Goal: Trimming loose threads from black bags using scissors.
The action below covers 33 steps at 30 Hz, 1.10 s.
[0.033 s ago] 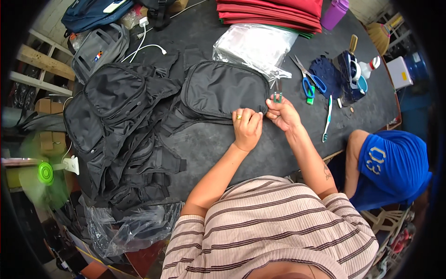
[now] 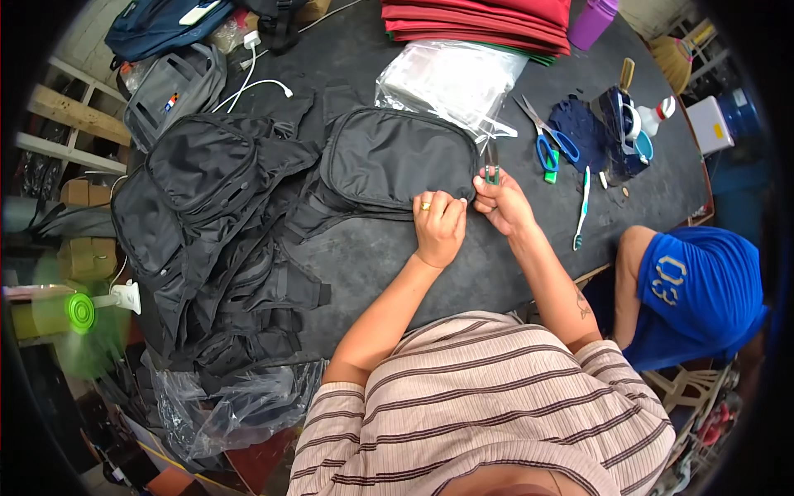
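Observation:
A black fabric bag with a rounded, piped panel lies flat before me. My left hand, a ring on one finger, is closed on the bag's near edge by its right corner. My right hand is at that same corner, its fingers closed round small green-handled thread snips that point away from me. Their thin blades are hard to make out against the dark table. Whatever lies pinched between the fingertips of both hands is too small to see.
More black bags are heaped at left. Beyond lie a clear plastic packet and folded red fabric. At right are blue-handled scissors, a toothbrush and a dark blue caddy. A person in blue sits close by.

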### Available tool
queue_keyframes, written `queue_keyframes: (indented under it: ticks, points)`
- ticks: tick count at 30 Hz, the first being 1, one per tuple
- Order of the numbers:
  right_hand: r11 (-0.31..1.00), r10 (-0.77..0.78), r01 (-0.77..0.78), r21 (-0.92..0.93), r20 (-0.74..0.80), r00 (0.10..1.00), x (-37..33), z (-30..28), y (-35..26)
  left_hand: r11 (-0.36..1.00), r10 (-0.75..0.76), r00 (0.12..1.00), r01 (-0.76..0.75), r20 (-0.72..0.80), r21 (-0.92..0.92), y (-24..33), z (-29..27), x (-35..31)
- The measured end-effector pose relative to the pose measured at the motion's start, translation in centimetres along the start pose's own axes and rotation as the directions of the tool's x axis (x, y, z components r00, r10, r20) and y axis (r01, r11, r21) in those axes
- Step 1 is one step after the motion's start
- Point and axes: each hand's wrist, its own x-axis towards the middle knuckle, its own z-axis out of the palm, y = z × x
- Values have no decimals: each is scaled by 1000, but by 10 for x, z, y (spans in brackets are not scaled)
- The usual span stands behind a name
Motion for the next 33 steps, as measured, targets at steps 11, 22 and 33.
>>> queue_keyframes:
  ticks: [11,22,33]
  points:
    - [-292,-579,265,-919,390,716,-66,13,0,999,-32,995,30,100,26,-3,1,-2]
    - [-355,-552,274,-894,436,710,-61,14,2,999,-30,992,24,127,46,-3,-3,-4]
    - [662,-439,324,-675,1,898,-2,9,-4,382,-864,424,903,272,-197,-143,-101,94]
